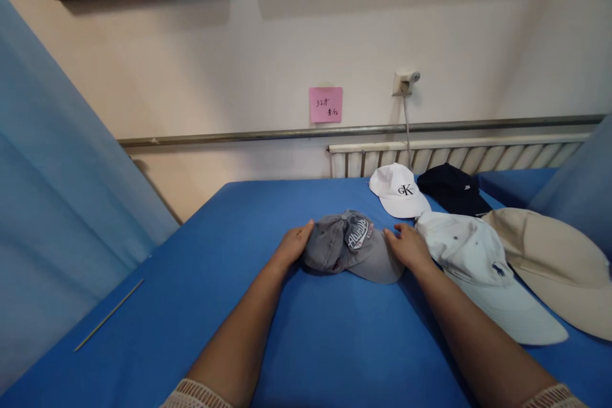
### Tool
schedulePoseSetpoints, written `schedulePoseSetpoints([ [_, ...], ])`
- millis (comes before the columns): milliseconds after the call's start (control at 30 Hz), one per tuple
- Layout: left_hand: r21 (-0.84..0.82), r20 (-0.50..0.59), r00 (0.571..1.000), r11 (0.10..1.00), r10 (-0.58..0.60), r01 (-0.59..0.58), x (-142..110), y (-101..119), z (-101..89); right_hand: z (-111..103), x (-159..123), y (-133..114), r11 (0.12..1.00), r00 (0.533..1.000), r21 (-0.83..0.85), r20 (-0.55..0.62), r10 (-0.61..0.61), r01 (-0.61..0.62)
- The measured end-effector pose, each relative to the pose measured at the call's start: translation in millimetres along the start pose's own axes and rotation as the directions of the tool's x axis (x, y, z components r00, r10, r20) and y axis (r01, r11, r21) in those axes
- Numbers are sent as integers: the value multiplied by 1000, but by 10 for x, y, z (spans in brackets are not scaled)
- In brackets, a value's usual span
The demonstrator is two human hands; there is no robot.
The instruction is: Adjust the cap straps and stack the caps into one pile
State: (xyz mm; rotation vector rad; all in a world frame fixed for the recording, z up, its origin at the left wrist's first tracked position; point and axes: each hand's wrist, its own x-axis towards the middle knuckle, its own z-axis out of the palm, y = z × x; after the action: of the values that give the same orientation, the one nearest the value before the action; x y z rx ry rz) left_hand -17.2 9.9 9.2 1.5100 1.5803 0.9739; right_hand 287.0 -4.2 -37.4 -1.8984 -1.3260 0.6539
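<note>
A grey baseball cap (329,245) with a white script patch on its front lies on the blue-covered bed, its brim pointing right. My left hand (292,247) grips the back edge of the crown, with the fingers partly hidden behind it. At the other end, my right hand (408,247) holds the brim, thumb on the near side; its lower fingers are hidden. Close beside my right hand lies a pale baseball cap (466,248) with a small dark emblem. Behind it sits a white cap (394,188) with black letters.
A black cap (447,182) and a wide beige cap (559,255) lie at the right. A thin stick (109,314) rests on the blue sheet (201,268) at left. Behind are a rail (268,135), a radiator (459,152) and a plugged socket (403,84). Blue curtains (57,159) flank the bed.
</note>
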Motion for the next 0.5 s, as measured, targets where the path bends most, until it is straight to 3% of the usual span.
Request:
schedulePoseSetpoints([
  [67, -227, 167, 984, 969, -61, 99, -12, -5, 0, -6, 15, -3, 979, 993, 172, 19, 112, -114],
  [100, -390, 214, 974, 907, -78, 158, -5, -15, 2, -6, 10, -11, 956, 987, 245, 42, 154, -160],
  [200, -759, 176, 976, 613, -130, 219, 54, -60, -22, 13, -55, -55, 900, 972, 376, 162, 171, -221],
  [267, -829, 161, 966, 503, -203, 244, 96, -89, -73, 45, -123, -97, 857, 956, 455, 262, 131, -242],
  [367, -849, 202, 933, 422, -298, 318, 124, -122, -139, 122, -217, -165, 796, 932, 550, 359, 47, -252],
  [500, -842, 170, 913, 427, -371, 330, 142, -151, -105, 250, -282, -213, 869, 953, 458, 300, 47, -187],
])
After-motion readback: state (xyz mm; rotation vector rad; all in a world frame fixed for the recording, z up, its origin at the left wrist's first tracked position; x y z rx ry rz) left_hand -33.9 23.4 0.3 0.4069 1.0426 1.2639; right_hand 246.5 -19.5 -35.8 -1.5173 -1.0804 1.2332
